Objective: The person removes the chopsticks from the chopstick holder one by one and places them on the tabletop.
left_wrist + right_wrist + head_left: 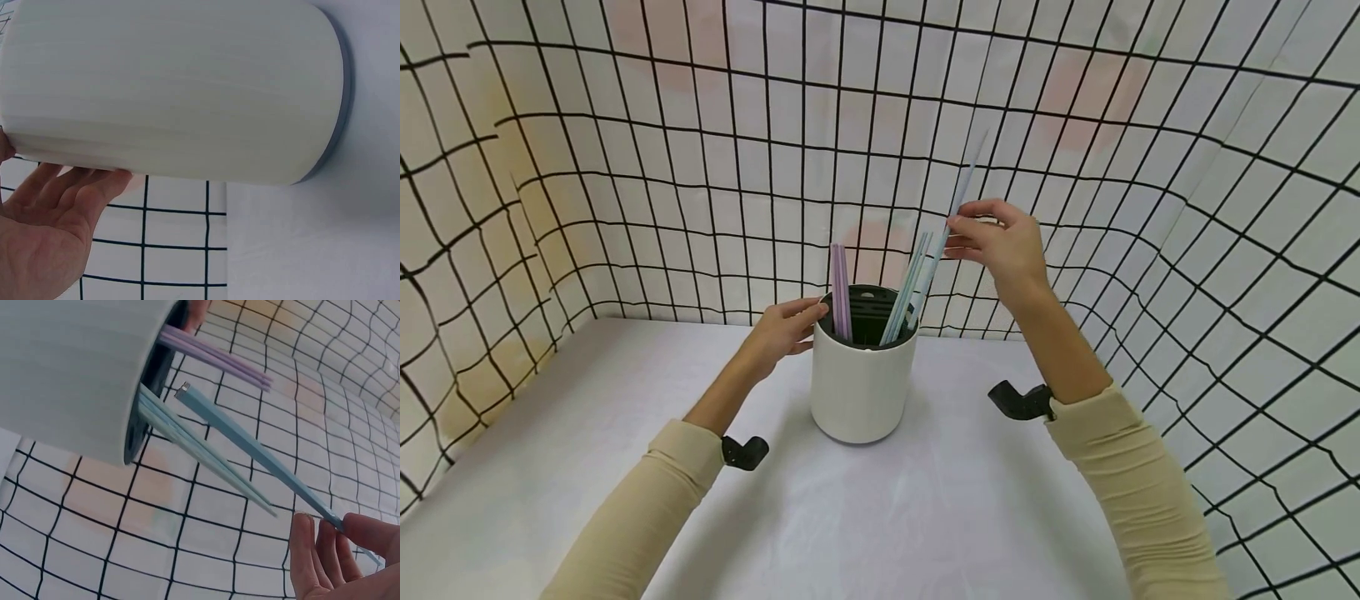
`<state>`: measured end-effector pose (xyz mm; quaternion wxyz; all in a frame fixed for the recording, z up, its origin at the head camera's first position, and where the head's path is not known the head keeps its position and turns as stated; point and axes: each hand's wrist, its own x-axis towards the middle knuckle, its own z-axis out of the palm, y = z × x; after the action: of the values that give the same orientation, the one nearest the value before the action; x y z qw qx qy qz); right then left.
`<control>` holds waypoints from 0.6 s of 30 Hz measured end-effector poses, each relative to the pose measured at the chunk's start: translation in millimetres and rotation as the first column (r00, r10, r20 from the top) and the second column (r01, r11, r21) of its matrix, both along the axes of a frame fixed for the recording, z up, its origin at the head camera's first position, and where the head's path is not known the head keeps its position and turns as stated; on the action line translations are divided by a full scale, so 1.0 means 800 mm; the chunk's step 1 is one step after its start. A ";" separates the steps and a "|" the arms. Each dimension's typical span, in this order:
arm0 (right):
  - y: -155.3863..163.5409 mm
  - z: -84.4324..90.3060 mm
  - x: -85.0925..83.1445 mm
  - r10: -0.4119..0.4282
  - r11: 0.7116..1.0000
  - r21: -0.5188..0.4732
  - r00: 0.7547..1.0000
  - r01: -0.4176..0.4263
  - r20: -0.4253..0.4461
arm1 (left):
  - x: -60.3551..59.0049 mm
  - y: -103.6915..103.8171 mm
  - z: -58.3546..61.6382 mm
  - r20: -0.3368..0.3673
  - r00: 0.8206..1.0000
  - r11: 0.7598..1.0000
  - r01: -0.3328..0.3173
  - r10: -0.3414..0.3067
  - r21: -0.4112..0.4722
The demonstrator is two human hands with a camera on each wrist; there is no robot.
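Note:
A white cylindrical utensil holder [862, 392] with a black slotted insert stands upright on the table. My left hand [781, 335] holds it at the upper left side, thumb by the rim and the other fingers along the wall. Between thumb and fingertips my right hand [1006, 250] pinches a blue chopstick [253, 449], slanted up to the right. Its thick end is close to the holder's opening in the right wrist view, and the thin tip points away. Several pale blue-green chopsticks [907, 287] lean right inside the holder. Purple chopsticks [841, 292] stand at its left.
A white cloth-like surface [880, 525] covers the table. Black wire grid [745, 192] with pale sheeting behind it encloses the back and both sides. Small black wrist mounts [1021, 401] stick out from both beige sleeves.

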<state>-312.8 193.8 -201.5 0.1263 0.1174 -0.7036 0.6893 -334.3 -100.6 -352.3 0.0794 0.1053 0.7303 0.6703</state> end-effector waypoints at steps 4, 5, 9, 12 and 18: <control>0.016 0.013 0.000 -0.017 1.000 -0.006 0.999 0.017 0.041 | 0.000 -0.001 0.000 0.003 1.000 1.000 0.000 0.000 -0.001; 0.021 0.015 0.000 -0.022 1.000 -0.004 0.998 0.022 0.053 | 0.000 -0.001 0.000 0.003 1.000 1.000 -0.002 0.002 -0.001; 0.044 0.012 0.001 -0.045 0.999 0.002 0.995 0.045 0.089 | 0.000 -0.001 0.001 0.000 1.000 1.000 -0.008 0.008 -0.004; 0.064 0.003 0.001 -0.068 0.998 0.003 0.990 0.068 0.122 | -0.001 -0.001 0.002 -0.002 1.000 1.000 -0.012 0.012 -0.005; 0.102 -0.023 -0.006 -0.068 0.998 -0.006 0.979 0.070 0.192 | 0.000 0.001 0.001 0.001 1.000 1.000 -0.018 0.018 -0.014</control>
<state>-317.3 275.8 -219.7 0.0827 0.0253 -0.7119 0.6970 -334.5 -100.0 -351.8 0.0746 0.0978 0.7359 0.6658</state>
